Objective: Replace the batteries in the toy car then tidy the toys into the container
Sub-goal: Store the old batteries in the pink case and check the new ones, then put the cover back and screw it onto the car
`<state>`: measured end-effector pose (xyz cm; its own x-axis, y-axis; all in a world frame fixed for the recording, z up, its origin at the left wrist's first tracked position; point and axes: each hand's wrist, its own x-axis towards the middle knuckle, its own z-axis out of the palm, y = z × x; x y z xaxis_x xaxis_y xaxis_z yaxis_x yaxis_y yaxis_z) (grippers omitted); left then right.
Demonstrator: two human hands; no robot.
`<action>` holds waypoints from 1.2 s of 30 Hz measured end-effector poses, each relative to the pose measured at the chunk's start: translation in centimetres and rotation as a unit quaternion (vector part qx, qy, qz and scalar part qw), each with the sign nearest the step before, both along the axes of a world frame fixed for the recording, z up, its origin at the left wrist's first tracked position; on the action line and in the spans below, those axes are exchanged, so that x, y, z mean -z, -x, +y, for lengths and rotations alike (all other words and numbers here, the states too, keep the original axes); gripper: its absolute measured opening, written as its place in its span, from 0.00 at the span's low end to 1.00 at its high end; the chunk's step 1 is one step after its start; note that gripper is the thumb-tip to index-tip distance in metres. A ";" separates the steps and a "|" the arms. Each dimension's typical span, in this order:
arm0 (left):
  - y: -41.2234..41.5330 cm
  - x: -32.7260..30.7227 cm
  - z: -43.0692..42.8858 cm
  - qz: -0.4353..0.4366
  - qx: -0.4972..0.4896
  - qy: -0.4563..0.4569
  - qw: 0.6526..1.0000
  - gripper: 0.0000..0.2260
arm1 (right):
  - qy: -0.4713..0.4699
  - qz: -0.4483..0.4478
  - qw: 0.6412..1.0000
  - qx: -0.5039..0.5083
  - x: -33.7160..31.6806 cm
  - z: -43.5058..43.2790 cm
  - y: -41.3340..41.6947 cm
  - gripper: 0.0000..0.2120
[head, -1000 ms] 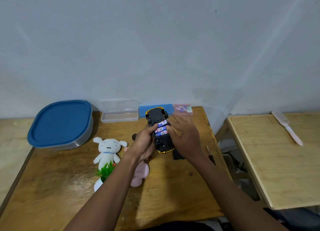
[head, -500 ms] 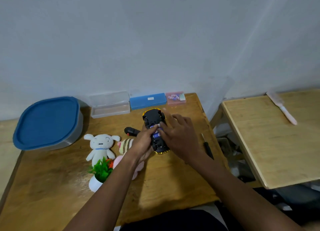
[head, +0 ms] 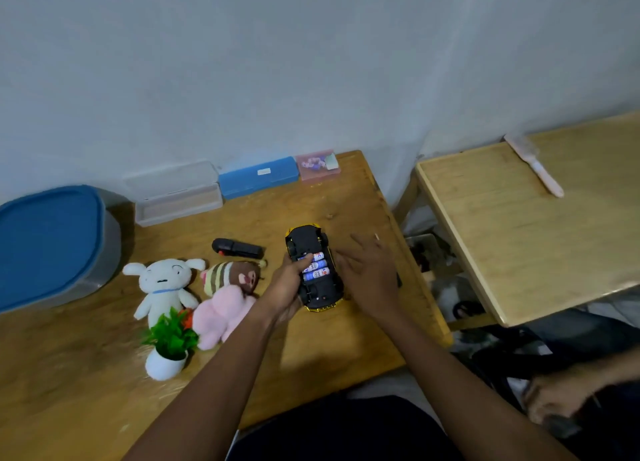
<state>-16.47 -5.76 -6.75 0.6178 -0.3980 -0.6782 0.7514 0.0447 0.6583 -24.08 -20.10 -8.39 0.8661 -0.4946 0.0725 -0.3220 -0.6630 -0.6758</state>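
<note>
Pale grey wall fills the upper half of my view, and below it a wooden surface [head: 311, 349] carries everything I'm working with. My left hand [head: 285, 289] grips the toy car [head: 313, 266], which lies upside down near the right part of the surface, its black underside up and yellow body showing at the edges. The left fingers [head: 304, 260] are wrapped around the car's side, with the thumb pressing on the blue-and-white batteries [head: 316, 270] that sit in the open compartment. My right hand [head: 369, 275] rests just beside the car on its right, fingers spread and loose, grasping nothing that I can see.

Left of the car lie a pink plush toy [head: 225, 304] with a striped hat and a white plush dog [head: 162, 287], touching a small potted plant [head: 169, 346] in a white pot. A black object [head: 237, 248], too blurred for me to identify, lies beyond the plush toys. At the far left stands the grey container [head: 52, 249] with its blue lid on. Along the wall sit a clear box [head: 176, 197], a blue box [head: 258, 181] and a pink box [head: 318, 165]. A second wooden table [head: 519, 239] stands to the right, apart, with a pale brush [head: 535, 166] on it.
</note>
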 end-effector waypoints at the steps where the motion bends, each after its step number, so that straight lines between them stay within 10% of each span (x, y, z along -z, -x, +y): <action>1: 0.2 0.2 -0.1 0.004 -0.002 -0.003 1.000 0.18 | -0.022 0.008 1.000 0.012 0.2 -0.3 0.3 0.14; 18: 0.9 1.8 3.9 0.055 -0.009 0.002 0.998 0.11 | -0.001 0.233 0.963 -0.132 1.0 -0.7 -4.5 0.27; 30: 0.9 1.6 4.7 0.049 -0.024 0.053 0.997 0.14 | -0.213 0.020 0.976 0.050 -1.4 -0.7 -2.3 0.06; 36: 0.9 0.3 3.1 0.042 -0.003 0.086 0.995 0.17 | -0.258 -0.020 0.963 -0.077 -5.2 -0.2 -0.7 0.12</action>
